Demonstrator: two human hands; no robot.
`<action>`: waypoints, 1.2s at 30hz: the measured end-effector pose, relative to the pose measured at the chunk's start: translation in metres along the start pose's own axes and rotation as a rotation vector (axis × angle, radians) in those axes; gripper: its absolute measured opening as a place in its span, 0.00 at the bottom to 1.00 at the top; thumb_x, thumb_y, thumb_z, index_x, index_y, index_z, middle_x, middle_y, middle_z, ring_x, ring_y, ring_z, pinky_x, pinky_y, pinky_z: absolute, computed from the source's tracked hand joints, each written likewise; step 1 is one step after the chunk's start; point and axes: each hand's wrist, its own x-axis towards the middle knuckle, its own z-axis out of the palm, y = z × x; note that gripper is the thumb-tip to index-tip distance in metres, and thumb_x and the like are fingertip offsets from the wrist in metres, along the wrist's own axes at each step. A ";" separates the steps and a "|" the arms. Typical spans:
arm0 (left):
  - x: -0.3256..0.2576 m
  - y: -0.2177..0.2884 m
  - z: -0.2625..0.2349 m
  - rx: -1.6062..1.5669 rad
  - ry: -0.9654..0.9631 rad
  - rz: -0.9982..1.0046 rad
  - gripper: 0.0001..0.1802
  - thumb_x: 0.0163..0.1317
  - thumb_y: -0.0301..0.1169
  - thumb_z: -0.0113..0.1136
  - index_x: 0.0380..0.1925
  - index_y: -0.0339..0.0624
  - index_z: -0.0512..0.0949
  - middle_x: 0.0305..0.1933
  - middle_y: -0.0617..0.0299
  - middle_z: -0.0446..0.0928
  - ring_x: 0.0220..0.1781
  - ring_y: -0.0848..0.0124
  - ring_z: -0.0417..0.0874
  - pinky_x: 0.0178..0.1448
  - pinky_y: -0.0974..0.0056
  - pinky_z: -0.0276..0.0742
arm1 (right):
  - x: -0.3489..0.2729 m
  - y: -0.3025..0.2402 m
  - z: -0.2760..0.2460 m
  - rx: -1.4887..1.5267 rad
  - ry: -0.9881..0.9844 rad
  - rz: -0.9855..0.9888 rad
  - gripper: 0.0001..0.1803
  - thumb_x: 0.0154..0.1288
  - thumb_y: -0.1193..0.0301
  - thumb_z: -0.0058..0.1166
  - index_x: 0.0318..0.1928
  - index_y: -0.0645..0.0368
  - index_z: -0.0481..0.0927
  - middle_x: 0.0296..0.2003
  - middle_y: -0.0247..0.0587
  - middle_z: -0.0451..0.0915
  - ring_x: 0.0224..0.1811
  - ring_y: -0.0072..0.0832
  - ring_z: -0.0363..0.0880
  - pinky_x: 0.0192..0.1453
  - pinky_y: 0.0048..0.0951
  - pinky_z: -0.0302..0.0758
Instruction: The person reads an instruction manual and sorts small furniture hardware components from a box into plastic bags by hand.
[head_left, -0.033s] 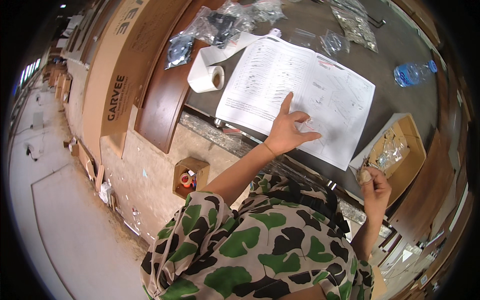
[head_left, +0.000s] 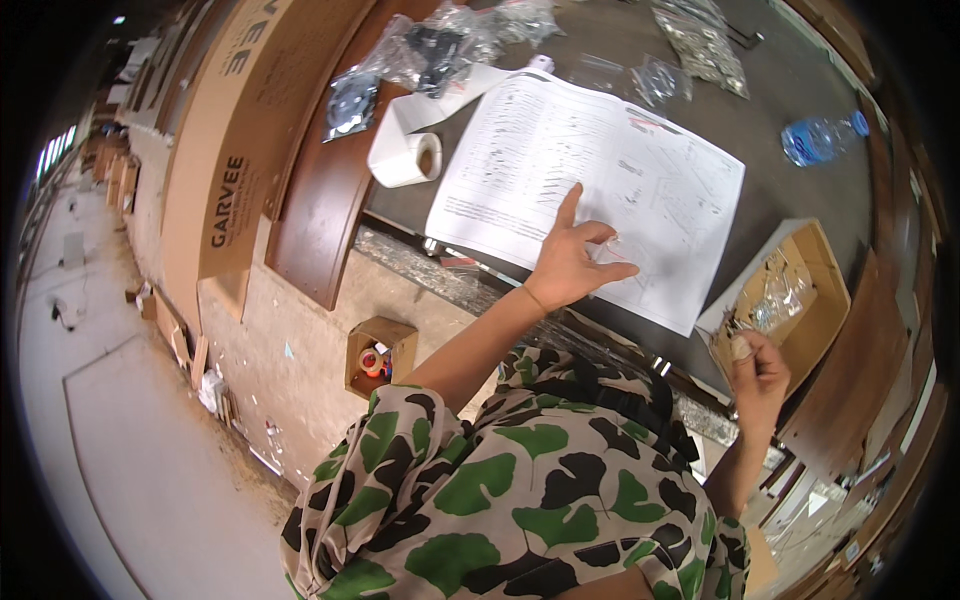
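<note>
My left hand rests on an open instruction booklet with its index finger stretched out on the page. A small clear plastic bag with a red line shows between the thumb and a bent finger, apparently held there. My right hand is closed, thumb against fingers, at the near left corner of an open cardboard box. What it pinches is too small to make out. Inside the box lie a clear bag of small metal parts and some loose dark pieces.
A paper roll stands left of the booklet, near a bag of dark discs. Behind lie hardware bags; a water bottle lies far right. Brown panels and a tall carton flank the left. A small box sits below.
My right hand has shifted slightly to the right, against the box. My left hand keeps its place on the booklet. The whole view has moved a little.
</note>
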 end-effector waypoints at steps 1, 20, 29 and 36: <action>-0.001 0.002 0.002 -0.011 -0.021 -0.003 0.24 0.38 0.38 0.80 0.35 0.40 0.82 0.66 0.41 0.59 0.45 0.69 0.80 0.38 0.70 0.77 | 0.001 0.007 -0.020 0.061 0.016 0.103 0.10 0.64 0.71 0.57 0.43 0.64 0.80 0.29 0.25 0.77 0.30 0.12 0.70 0.35 0.14 0.66; -0.033 0.040 0.028 -0.023 -0.222 0.223 0.23 0.39 0.33 0.79 0.35 0.38 0.80 0.64 0.47 0.66 0.43 0.68 0.80 0.38 0.68 0.78 | 0.040 0.078 -0.051 -0.646 -0.062 -0.138 0.12 0.49 0.80 0.54 0.37 0.59 0.82 0.38 0.54 0.80 0.41 0.51 0.78 0.47 0.43 0.74; -0.031 0.041 0.031 0.011 -0.253 0.234 0.23 0.39 0.30 0.78 0.36 0.36 0.81 0.64 0.50 0.67 0.42 0.70 0.80 0.41 0.68 0.78 | 0.043 0.065 -0.058 -0.598 -0.112 -0.093 0.08 0.49 0.81 0.54 0.33 0.60 0.80 0.36 0.50 0.78 0.39 0.50 0.77 0.45 0.43 0.73; -0.022 0.047 0.034 0.012 -0.304 0.248 0.23 0.39 0.34 0.79 0.35 0.38 0.81 0.64 0.50 0.67 0.50 0.64 0.79 0.41 0.65 0.78 | 0.046 0.061 -0.027 -0.618 -0.178 -0.177 0.08 0.51 0.78 0.57 0.35 0.61 0.80 0.34 0.48 0.78 0.39 0.48 0.78 0.43 0.40 0.74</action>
